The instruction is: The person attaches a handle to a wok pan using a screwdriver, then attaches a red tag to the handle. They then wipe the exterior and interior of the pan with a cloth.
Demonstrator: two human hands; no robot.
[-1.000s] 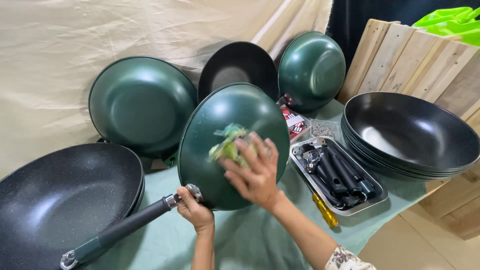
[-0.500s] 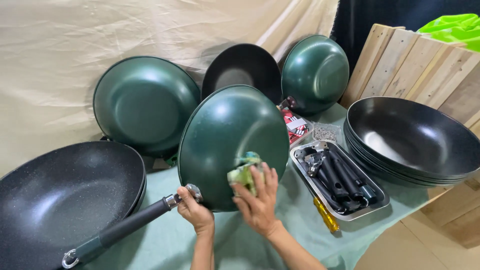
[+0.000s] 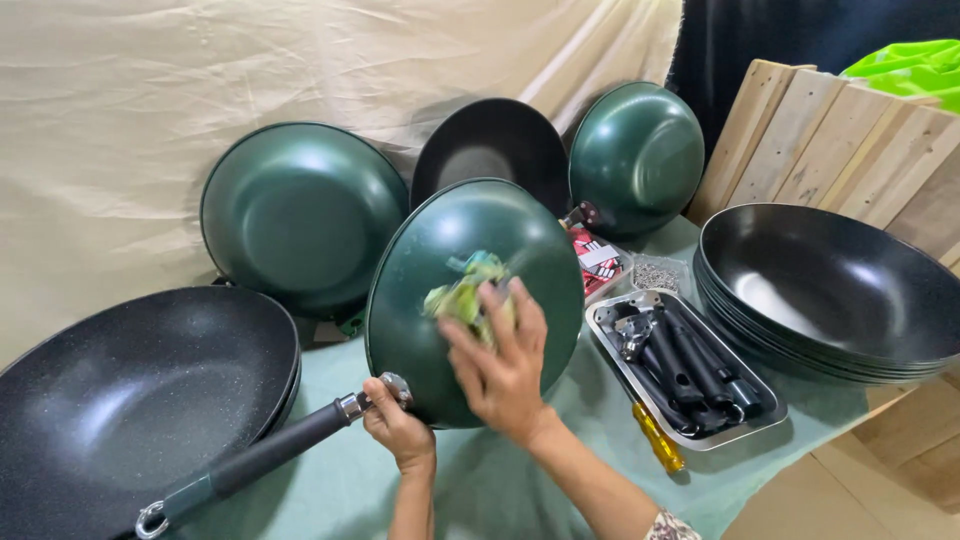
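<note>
My left hand (image 3: pixel 398 428) grips the base of the long dark handle (image 3: pixel 250 462) of a green wok (image 3: pixel 475 290), holding it on edge with its outer bottom facing me. My right hand (image 3: pixel 498 362) presses a small green cloth (image 3: pixel 462 297) against the wok's green underside, left of centre. The cloth is bunched under my fingers.
A black speckled wok (image 3: pixel 120 400) lies at the left. Green woks (image 3: pixel 300 215) (image 3: pixel 640 155) and a black one (image 3: pixel 490 150) lean on the beige backdrop. Stacked black woks (image 3: pixel 830 290) sit right, by wooden slats (image 3: pixel 810 140). A metal tray (image 3: pixel 610 330) of black handles and a yellow-handled screwdriver (image 3: pixel 660 440) lie on the green tablecloth.
My right hand with the cloth went down to the wok's lower right edge, then back up to the left of centre. The left hand and wok stayed put.
</note>
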